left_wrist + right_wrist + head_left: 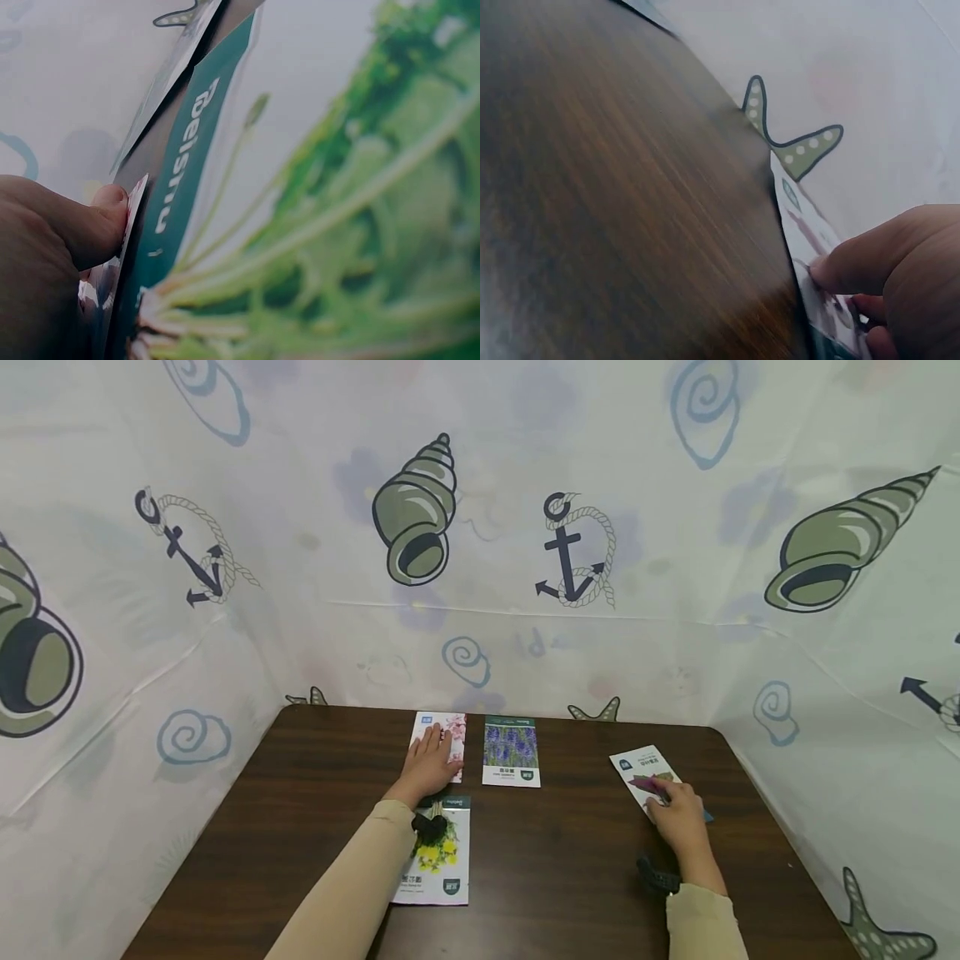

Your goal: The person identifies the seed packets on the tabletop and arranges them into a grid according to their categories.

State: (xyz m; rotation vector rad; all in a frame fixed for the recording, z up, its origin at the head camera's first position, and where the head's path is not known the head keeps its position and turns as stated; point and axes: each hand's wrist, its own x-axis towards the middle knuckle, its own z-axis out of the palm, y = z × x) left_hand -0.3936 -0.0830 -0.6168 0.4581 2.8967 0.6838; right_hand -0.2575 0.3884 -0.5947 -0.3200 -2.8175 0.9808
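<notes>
My left hand (pixel 432 764) lies with outstretched fingers on a seed packet with pink blossoms (pixel 456 727) near the table's far edge. In the left wrist view its thumb (pixel 105 225) touches that packet's border. Under the left wrist is a seed packet with yellow flowers (pixel 442 885), its green leaf picture filling much of the left wrist view. At the right, my right hand (pixel 681 814) pinches a slanted white seed packet with a purple-and-green picture (pixel 637 764). The right thumb (pixel 840 266) presses its face while other fingers are at its edge, and the hand hides its near part.
A seed packet with purple flower spikes (pixel 510 747) lies flat just right of the pink one. The dark wooden table (pixel 570 868) backs onto a white cloth (pixel 495 568) printed with shells, anchors and starfish, which also rises along both sides.
</notes>
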